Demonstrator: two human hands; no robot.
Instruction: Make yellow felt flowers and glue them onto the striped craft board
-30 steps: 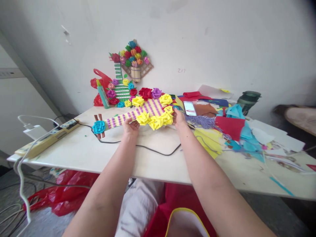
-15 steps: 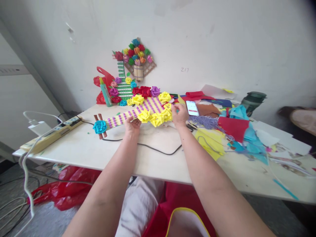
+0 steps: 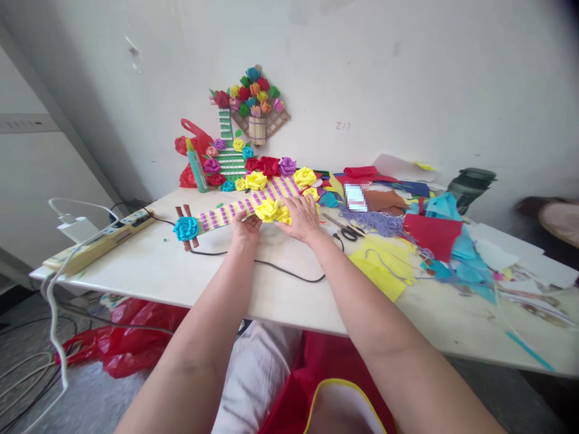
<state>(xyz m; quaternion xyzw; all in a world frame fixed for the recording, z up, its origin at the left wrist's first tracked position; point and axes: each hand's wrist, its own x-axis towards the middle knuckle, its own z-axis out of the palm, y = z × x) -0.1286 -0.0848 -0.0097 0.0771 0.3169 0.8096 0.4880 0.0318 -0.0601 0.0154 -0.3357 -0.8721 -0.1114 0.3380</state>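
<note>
A guitar-shaped craft [image 3: 225, 214] with purple-and-cream stripes is held tilted above the table. One blue fabric rose [image 3: 186, 228] sits on its head end, by brown pegs, and several yellow roses [image 3: 266, 210] edge the body. My left hand [image 3: 246, 228] supports the craft from beneath, where the neck meets the body, fingers curled under its edge. Over the yellow roses at the lower right of the body lies my right hand [image 3: 301, 218], its fingers bent across them and gripping that edge. It hides part of those roses.
Scissors [image 3: 346, 229], yellow cloth [image 3: 384, 265], a phone [image 3: 356, 198] and purple yarn [image 3: 377, 222] lie to the right. A dark bottle [image 3: 470, 187] stands behind fabric scraps. At left are a power strip [image 3: 104, 241] and a glue bottle [image 3: 197, 172]. A black cable [image 3: 289, 275] crosses the table.
My right hand has moved left from the right end of the body and spread across the yellow roses. The scissors show more fully now. My left hand keeps its hold.
</note>
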